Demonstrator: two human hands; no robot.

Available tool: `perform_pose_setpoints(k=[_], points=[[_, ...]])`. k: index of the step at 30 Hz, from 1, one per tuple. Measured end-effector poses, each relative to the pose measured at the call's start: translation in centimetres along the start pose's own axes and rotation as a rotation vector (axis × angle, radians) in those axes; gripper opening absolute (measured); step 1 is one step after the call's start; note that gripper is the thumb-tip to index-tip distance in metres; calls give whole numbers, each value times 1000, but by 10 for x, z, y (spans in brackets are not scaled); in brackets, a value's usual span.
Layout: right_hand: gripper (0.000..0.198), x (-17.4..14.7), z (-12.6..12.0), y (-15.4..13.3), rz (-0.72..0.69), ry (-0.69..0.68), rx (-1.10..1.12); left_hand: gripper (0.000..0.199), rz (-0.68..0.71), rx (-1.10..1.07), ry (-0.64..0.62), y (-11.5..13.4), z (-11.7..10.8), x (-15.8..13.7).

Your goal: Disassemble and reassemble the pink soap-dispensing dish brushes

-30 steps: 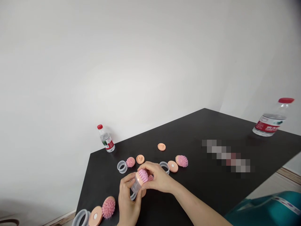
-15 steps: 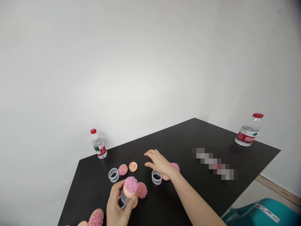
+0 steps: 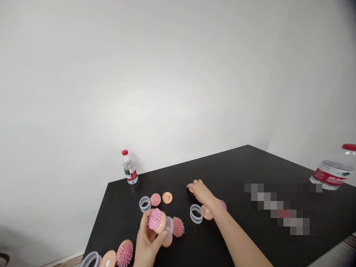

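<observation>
above the near part of the black worktop, the hands were well apart, where a second earlier they had met on one piece; the left hand now had it alone, clamped around a lilac-pink bristle head that appeared seated on a translucent cup; the piece had also been turned, bristles tipped up and to the left, cup toward the right; the right hand had reached across to a small peach disc farther back, its fingertips down at it; head and cup held together without the right hand's support, so that join seemed done, leaving the right hand free for the loose disc; whether it had gripped the disc could not be told, since the hand covered most of it; the right forearm hid part of a second bristle head and the edge of a white-dotted peach disc; a clear ring at lower left was cut off by the edge of the view, as was the far-right water bottle; a pixelated patch masked whatever lay beneath it.
</observation>
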State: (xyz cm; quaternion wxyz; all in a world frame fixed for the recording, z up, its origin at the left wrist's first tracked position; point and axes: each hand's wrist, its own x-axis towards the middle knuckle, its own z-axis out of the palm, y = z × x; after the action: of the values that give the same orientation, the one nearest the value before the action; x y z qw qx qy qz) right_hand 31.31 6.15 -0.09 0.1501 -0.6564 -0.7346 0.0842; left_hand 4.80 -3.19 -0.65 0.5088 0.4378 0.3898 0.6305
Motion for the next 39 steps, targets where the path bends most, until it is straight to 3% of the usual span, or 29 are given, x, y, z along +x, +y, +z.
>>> perform_pose_setpoints(k=[4,9,11,15,19,26,29,34,39], points=[[35,-5,-4,-3,10,70,88,61,-4,-4,-36,10,2,-1],[39,-22,-19,-20,-97,142,302,67,-24,-74,-24,11,2,0],[46,-31,-24,-35,-195,143,518,65,-33,-96,-43,9,1,1],[43,-49,-22,-70,-450,78,1238,61,-74,-178,-49,10,0,2],[36,-61,-6,-99,-542,95,1507,63,-146,-286,-30,14,1,3],[31,-64,20,-122,-436,177,1559,57,-141,-361,-94,18,1,1],[30,-62,21,-123,-443,287,1479,58,-154,-346,-94,20,2,-1],[30,-62,15,-119,-510,394,1203,61,-166,-325,-98,21,2,-2],[59,-65,15,-112,-645,528,850,58,-157,-297,-108,20,1,-2]])
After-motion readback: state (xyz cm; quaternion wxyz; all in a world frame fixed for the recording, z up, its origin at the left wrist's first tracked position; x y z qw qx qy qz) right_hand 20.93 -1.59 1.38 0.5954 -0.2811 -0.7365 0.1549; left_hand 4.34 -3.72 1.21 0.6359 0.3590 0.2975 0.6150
